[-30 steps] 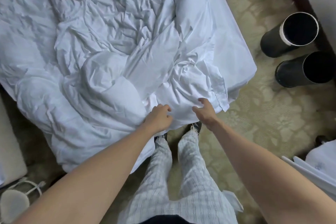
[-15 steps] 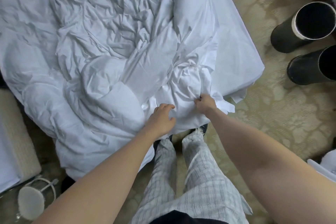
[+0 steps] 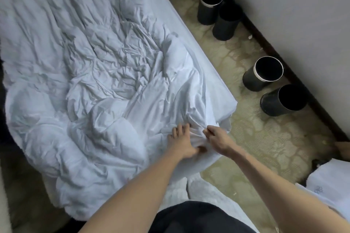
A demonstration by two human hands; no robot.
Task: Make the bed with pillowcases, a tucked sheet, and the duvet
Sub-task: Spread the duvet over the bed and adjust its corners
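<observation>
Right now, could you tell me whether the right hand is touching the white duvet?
Touching: the head view shows the right hand pinching a bunched fold of the duvet.

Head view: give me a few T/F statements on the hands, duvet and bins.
1. The left hand and right hand both touch the duvet near the bed corner closest to the black bins. True.
2. The right hand lies flat with straight fingers. False: its fingers are curled, and the grip pinches a fold of the duvet.
3. Four black bins stand on the floor along the wall. True.
4. The duvet is spread smooth. False: it is crumpled and bunched over the bed.
5. The left hand holds a pillow. False: it rests on the duvet with its fingers spread.
</observation>
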